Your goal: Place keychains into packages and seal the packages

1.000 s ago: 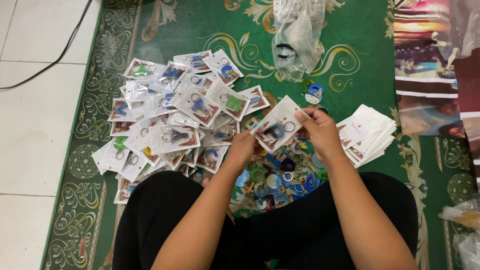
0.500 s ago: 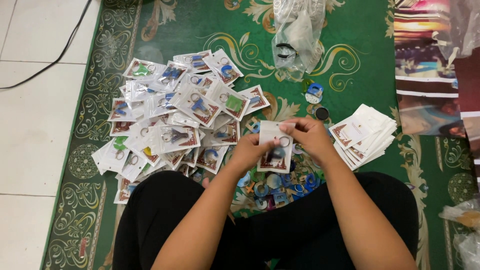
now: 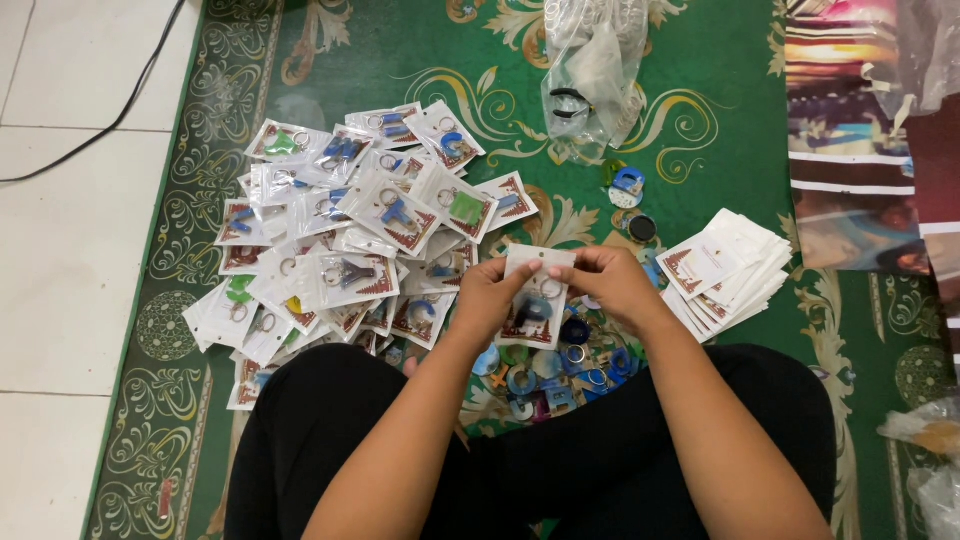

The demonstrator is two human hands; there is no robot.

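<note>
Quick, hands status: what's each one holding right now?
Left hand: closed on the left top edge of the small clear keychain packet.
Right hand: closed on the same packet's right top edge.

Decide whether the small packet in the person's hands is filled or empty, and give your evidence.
Filled. The packet, pinched at its top edge by the left hand and right hand, shows a dark keychain piece over its card.

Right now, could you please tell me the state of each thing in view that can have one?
Small clear packet with backing card: held upright between both hands, a dark keyring inside.
Left hand: gripping the packet's left edge.
Right hand: pinching its top right.
Heap of filled clear packets: spread loosely.
Stack of white cards: fanned.
Clear plastic bag: crumpled, upright.
</note>
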